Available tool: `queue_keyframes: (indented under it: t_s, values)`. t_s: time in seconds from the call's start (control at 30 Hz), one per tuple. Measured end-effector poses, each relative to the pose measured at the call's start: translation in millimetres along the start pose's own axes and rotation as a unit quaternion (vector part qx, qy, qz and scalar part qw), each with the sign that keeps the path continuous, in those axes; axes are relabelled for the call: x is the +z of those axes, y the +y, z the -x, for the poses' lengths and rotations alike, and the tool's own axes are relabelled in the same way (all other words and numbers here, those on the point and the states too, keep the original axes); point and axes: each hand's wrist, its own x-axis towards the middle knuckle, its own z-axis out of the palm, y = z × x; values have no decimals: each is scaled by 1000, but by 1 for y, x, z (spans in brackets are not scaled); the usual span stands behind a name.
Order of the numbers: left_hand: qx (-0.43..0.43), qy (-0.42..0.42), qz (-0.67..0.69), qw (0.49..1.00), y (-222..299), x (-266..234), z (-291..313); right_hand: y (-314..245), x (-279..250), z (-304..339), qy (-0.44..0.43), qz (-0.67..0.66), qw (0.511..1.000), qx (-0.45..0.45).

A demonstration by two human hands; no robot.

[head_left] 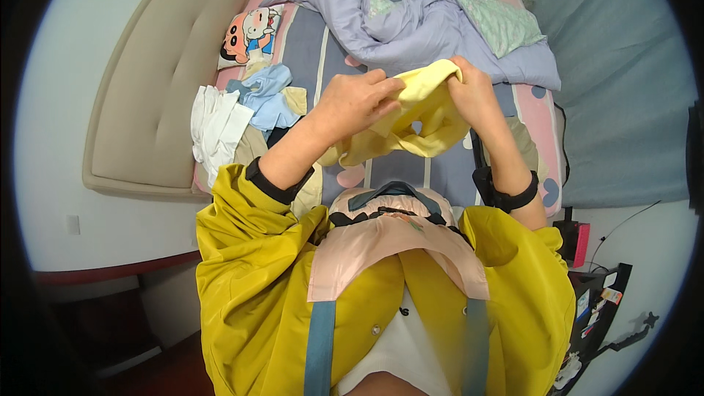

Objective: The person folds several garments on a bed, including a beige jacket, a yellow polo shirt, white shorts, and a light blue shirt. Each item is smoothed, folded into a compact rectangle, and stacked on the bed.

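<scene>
Fingers of the right hand (475, 99) pinch the upper edge of the yellow cloth (438, 114), which hangs between both hands above the bed. Fingers of the left hand (354, 103) curl at its other side; whether they grip, I cannot tell. If that hold is loose, the limp folds could slip and bunch up. Left of the fingers, a dropped corner could tangle with the light-blue garment (273, 106). Farther off, below them, the white top (396, 356) shows partial dark lettering; labels on the shelf items (611, 295), lower right, are too small to read.
</scene>
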Motion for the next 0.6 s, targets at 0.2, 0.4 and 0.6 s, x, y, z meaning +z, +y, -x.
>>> queue_keyframes:
  t_s: [0.2, 0.4, 0.6]
  values:
    - [-12, 109, 61, 992, -22, -20, -15, 32, -11, 5, -181, -274, 945, 1]
    - [-97, 132, 254, 953, -31, -55, -16, 84, 8, 15, -221, -293, 930, 34]
    - [-96, 158, 273, 944, -38, -71, -24, 74, 58, 33, -269, -196, 940, -71]
